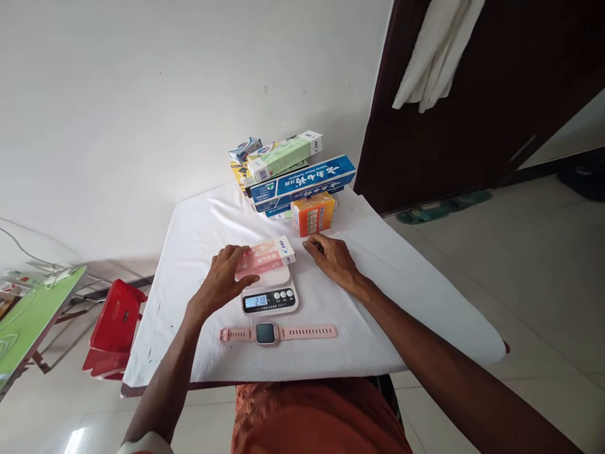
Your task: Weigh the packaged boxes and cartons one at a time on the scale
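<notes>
A pink toothpaste box (267, 257) with a white end lies across the white digital kitchen scale (293, 301), whose display reads 218. My left hand (227, 272) spans the left end of the box, thumb along its near edge and fingers at its far edge. To the right, my right hand (334, 257) rests on the cloth with its fingers curled in, just in front of an orange box (313, 215); nothing shows in it. A pink smartwatch (266, 333) is laid out flat before the scale.
Behind the scale, against the wall, stands a pile of cartons, with a blue toothpaste box (305, 178) and a green box (286, 156) on it. A white cloth (378, 328) covers the table. A red chair (116, 321) and a green table (42, 328) are at left.
</notes>
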Tool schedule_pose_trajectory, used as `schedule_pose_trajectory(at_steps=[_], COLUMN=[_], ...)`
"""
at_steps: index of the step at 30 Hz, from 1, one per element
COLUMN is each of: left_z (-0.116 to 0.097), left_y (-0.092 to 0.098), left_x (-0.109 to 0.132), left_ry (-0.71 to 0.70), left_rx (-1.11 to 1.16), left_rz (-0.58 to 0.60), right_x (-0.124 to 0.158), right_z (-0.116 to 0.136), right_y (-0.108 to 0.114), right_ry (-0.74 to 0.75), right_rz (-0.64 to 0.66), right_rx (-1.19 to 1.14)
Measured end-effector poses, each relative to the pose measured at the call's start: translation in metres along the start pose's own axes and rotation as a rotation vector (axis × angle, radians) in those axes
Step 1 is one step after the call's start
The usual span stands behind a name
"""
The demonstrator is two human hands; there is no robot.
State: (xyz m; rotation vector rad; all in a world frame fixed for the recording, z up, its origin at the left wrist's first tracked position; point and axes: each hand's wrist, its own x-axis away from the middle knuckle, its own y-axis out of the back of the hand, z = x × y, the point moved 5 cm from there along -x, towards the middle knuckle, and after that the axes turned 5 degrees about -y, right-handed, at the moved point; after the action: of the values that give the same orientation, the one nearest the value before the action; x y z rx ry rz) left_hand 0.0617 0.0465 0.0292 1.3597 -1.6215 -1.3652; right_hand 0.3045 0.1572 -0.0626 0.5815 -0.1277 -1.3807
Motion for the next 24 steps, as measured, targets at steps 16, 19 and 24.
schedule_pose_trajectory(at_steps=[16,19,24], left_z=[-0.063,-0.094,-0.121], left_y=[-0.004,-0.035,-0.083], left_x=[-0.073,-0.11,-0.142], left_ry=[-0.327,-0.395,-0.38], left_rx=[-0.073,-0.143,-0.247], left_rz=[0.009,0.115,0.217], right_x=[-0.001,0.007,0.016], right_z=[-0.004,-0.015,-0.012], right_y=[0.1,0.142,0.159], right_ry=[-0.037,-0.071,-0.078], right_rz=[-0.77,-1.041,-1.095], right_rx=[-0.34,-0.346,-0.319])
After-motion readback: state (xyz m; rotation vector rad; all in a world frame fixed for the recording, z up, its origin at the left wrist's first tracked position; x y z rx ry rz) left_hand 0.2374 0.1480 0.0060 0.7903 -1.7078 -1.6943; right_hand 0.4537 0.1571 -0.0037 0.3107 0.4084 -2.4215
